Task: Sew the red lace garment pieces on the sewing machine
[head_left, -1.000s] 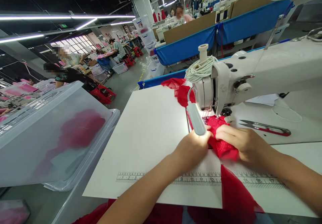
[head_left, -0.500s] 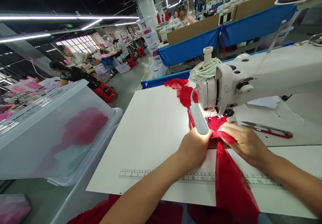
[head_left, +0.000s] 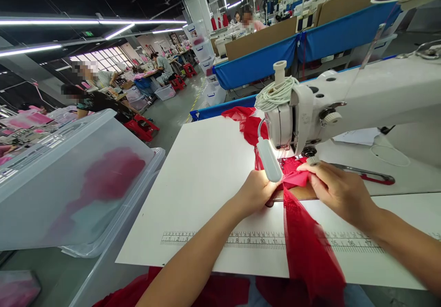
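Sheer red fabric (head_left: 310, 247) runs from under the needle area of a white sewing machine (head_left: 365, 95) down over the table's front edge. My left hand (head_left: 257, 192) is closed on the fabric's left side, its fingertips partly hidden behind a small lamp (head_left: 269, 160). On the right of the needle, my right hand (head_left: 339, 190) pinches a fold of the same fabric between thumb and fingers. More of the red cloth lies behind the machine head. Thread snips (head_left: 375, 176) with a red handle lie just beyond my right hand, partly covered by it.
A printed ruler (head_left: 241, 240) crosses the front of the white table (head_left: 200, 169). At the left stands a translucent plastic bin (head_left: 69, 192) with red cloth inside. A coil of pale cord (head_left: 275, 94) rests on the machine head. Several people sit at tables farther back.
My left hand has shifted slightly left. My right hand has moved a little apart from it, opening a wider gap between them. The hanging fabric has swung left.
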Demonstrator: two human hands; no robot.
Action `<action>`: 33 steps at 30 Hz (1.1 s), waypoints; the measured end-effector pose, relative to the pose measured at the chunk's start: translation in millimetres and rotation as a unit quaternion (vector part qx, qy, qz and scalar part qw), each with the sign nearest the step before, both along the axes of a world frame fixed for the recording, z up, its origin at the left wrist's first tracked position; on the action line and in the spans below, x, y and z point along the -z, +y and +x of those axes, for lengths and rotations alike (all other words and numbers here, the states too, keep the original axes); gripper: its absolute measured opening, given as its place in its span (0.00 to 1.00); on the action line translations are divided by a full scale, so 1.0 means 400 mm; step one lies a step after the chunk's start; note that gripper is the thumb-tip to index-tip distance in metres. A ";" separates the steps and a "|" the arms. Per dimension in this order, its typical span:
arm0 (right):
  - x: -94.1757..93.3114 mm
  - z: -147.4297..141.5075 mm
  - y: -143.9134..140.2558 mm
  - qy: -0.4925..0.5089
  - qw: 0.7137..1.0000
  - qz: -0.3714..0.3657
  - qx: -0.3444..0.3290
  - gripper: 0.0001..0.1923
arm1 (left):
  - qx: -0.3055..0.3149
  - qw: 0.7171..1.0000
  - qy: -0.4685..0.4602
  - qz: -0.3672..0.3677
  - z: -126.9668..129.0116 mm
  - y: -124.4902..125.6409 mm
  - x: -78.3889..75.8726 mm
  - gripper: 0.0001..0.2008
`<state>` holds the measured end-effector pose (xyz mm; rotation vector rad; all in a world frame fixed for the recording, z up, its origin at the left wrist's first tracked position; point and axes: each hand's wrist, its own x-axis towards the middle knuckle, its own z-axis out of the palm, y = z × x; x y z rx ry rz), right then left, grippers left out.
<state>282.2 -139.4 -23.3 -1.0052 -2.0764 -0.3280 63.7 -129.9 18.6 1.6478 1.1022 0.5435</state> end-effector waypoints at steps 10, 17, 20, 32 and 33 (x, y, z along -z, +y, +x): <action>-0.011 0.003 -0.004 0.053 0.986 -0.122 -0.100 0.14 | 0.090 0.958 0.159 0.219 -0.011 -0.021 -0.034 0.15; 0.025 0.012 -0.013 0.037 0.985 -0.095 -0.137 0.12 | 0.079 0.841 0.359 0.397 0.021 -0.030 0.044 0.10; 0.028 0.016 -0.012 -0.028 0.994 -0.050 -0.088 0.19 | 0.088 0.798 0.366 0.471 0.016 -0.033 0.052 0.11; 0.026 0.012 -0.006 -0.059 0.998 -0.018 -0.021 0.21 | 0.123 0.807 0.351 0.459 0.028 -0.072 0.024 0.09; 0.025 0.012 -0.007 -0.059 0.998 -0.021 -0.024 0.21 | 0.130 0.816 0.344 0.447 0.026 -0.078 0.016 0.09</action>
